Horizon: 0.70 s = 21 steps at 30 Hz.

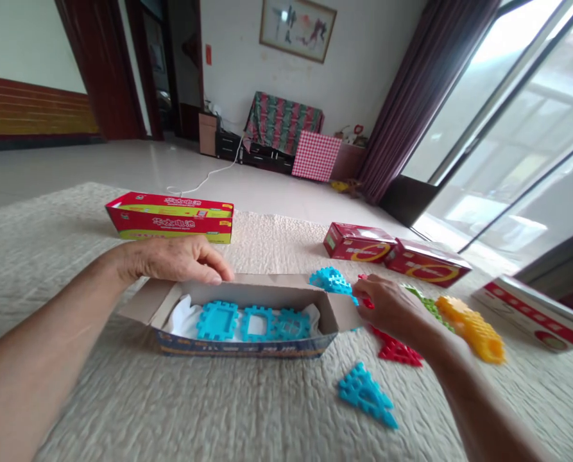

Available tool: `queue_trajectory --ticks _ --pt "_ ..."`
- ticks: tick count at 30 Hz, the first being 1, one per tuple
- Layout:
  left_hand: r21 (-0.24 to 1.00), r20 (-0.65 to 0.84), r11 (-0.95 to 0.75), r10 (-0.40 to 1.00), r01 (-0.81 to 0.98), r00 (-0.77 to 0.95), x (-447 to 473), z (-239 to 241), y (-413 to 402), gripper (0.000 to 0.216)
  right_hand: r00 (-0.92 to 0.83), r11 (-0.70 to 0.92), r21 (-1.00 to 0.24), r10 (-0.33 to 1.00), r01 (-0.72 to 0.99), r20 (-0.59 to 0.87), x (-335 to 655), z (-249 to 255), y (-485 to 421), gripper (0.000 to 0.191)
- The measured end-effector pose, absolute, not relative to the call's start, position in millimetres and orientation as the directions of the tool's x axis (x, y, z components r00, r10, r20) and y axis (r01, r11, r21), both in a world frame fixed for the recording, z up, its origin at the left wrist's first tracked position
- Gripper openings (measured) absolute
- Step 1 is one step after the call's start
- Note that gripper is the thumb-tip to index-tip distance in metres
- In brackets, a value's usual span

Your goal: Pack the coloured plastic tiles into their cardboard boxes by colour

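Observation:
An open cardboard box (248, 348) with raised flaps stands in front of me. Inside it, on white lining, lie blue square building blocks (217, 321) with toothed edges. My left hand (183, 260) is closed at the back edge of the box, thumb and fingers on the rear flap. My right hand (387, 305) is beyond the box's right end, its fingers curled down among red pieces (367, 301); what they grip is partly hidden. Blue pieces (332, 281) lie just behind it. A blue triangular block (367, 394) and a red triangular block (398, 351) lie nearer to me.
Green pieces (429, 307) and a stack of yellow pieces (473, 327) lie to the right. A red-and-yellow battery box (175, 221) stands at back left. Two dark red boxes (360, 244) and a white-and-red box (536, 314) are on the right. A textured beige cover (194, 410) lies underneath.

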<state>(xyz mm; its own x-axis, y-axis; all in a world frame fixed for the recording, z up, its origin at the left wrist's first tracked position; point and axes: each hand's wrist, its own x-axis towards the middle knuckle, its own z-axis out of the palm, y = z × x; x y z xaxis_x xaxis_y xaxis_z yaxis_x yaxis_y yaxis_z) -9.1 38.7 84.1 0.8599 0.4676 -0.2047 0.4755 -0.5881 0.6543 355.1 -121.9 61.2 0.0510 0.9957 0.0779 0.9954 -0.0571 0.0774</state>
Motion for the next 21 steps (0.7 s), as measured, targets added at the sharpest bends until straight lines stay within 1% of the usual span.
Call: queue_trajectory --ticks 5,11,17,19,21 --pt "0.672 -0.208 -0.568 0.470 0.474 0.858 -9.2 85.0 38.3 0.030 0.038 -0.042 0.071 0.998 0.997 0.058 353.6 52.6 -121.3 0.011" --pt "0.640 -0.206 -0.590 0.486 0.492 0.850 -10.0 87.1 36.6 0.030 0.057 -0.060 0.071 0.997 0.996 0.049 351.0 49.2 -118.7 0.012" --pt "0.649 -0.199 -0.582 0.492 0.490 0.848 -9.6 89.0 34.1 0.030 0.054 -0.057 0.056 0.998 0.997 0.043 345.8 50.7 -116.6 0.009" --pt "0.651 -0.201 -0.577 0.496 0.493 0.845 -9.7 89.1 33.6 0.030 0.038 -0.043 0.055 0.996 0.998 0.074 352.3 56.5 -118.5 0.007" --pt "0.650 -0.202 -0.577 0.498 0.495 0.844 -9.7 89.2 33.2 0.030 0.059 -0.069 0.054 0.984 0.996 0.168 363.7 66.7 -122.0 0.007"
